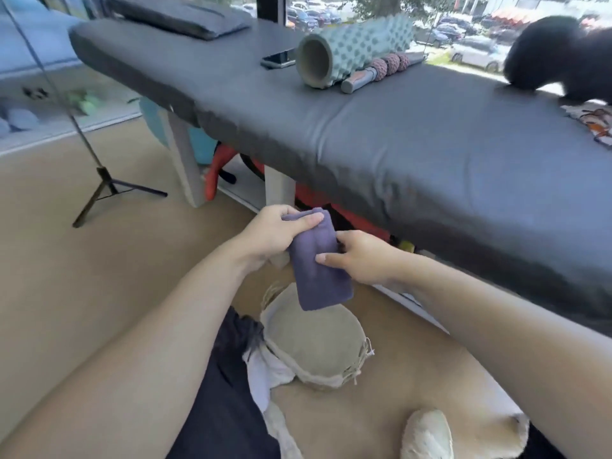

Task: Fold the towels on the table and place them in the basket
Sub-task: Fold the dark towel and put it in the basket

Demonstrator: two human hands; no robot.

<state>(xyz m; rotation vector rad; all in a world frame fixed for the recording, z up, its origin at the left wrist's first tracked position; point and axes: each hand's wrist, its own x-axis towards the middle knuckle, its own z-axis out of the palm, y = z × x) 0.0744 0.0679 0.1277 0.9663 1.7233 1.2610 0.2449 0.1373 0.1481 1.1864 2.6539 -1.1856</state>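
While the folded purple towel (319, 260) hangs at frame centre just above the basket (314, 346) on the floor, its loose lower end could unfold if either pinch slackens. Left hand (271, 231) grips the top edge, thumb over; right hand (361, 256) pinches the side, both forearms reaching forward below the table (414, 140).

The near half of the padded table (414, 154) lies bare along its front edge. Toward the far edge, a foam roller (351, 49), a massage stick (381, 71) and a phone (278, 58) crowd the middle; a black bundle (559, 58) blocks the right end.
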